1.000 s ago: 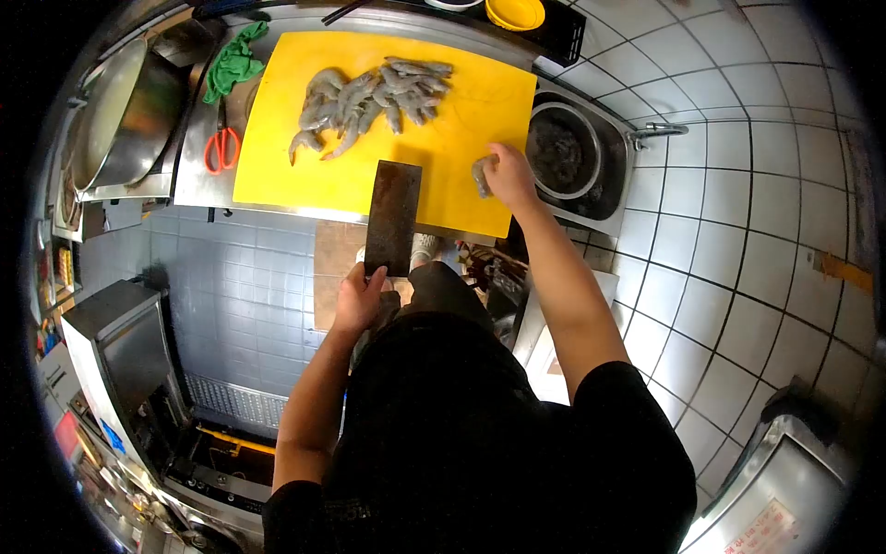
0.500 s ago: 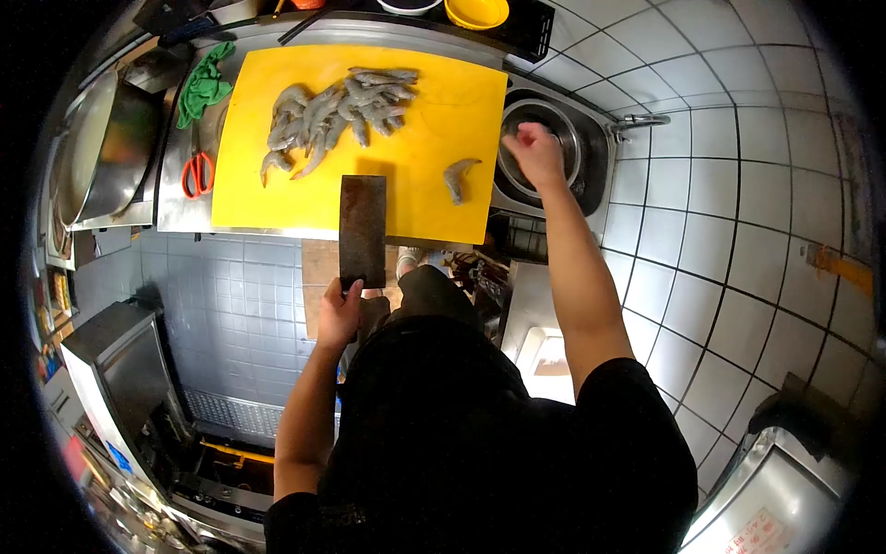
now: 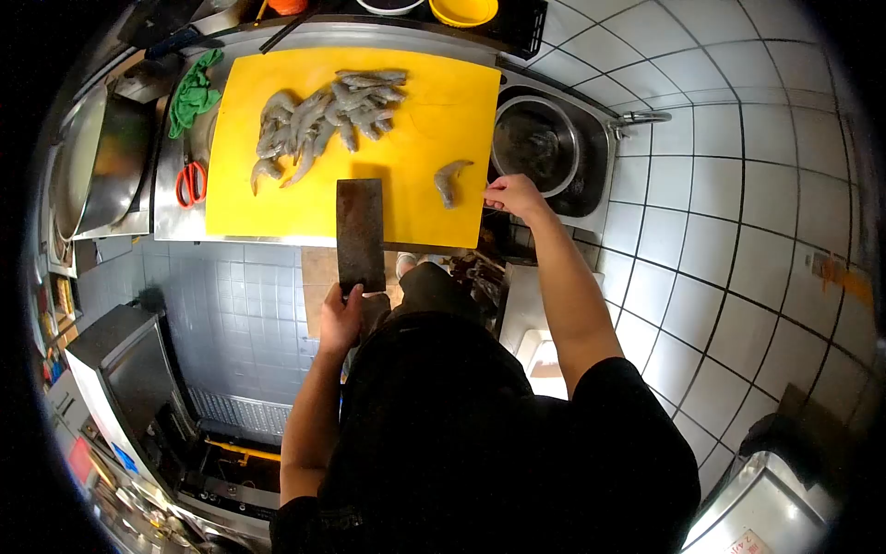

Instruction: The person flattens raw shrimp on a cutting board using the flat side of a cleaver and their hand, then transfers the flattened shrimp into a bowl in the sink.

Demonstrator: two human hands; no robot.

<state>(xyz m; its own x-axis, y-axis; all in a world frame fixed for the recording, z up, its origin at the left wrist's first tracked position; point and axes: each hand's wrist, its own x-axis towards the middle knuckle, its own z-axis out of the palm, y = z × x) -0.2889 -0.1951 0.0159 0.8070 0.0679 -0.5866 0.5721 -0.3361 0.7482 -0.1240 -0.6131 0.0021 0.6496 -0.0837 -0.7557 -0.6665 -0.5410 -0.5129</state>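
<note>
Back from over the metal basin, the right hand has come down beside the right edge of the yellow cutting board, while the lone shrimp stays where it was, curled near that edge and just beside the fingertips. Those fingers are bunched together, nearly meeting; whether anything small is pinched between them I cannot tell. The left hand is closed around the near end of a cleaver, whose broad blade reaches across the board's near edge (a shadow beside it suggests it is held above the surface). Farther across the board lies a loose pile of shrimp, apart from the single one. Beyond the right edge, the basin sits in the sink with something dark inside, too murky to name. To the left are red-handled scissors and a green cloth; a yellow bowl stands past the far edge. As I judge it, a careless brush of the right fingers could push the lone shrimp off the side, and if the left grip slackened, the overhanging cleaver could slide toward the person's feet.
</note>
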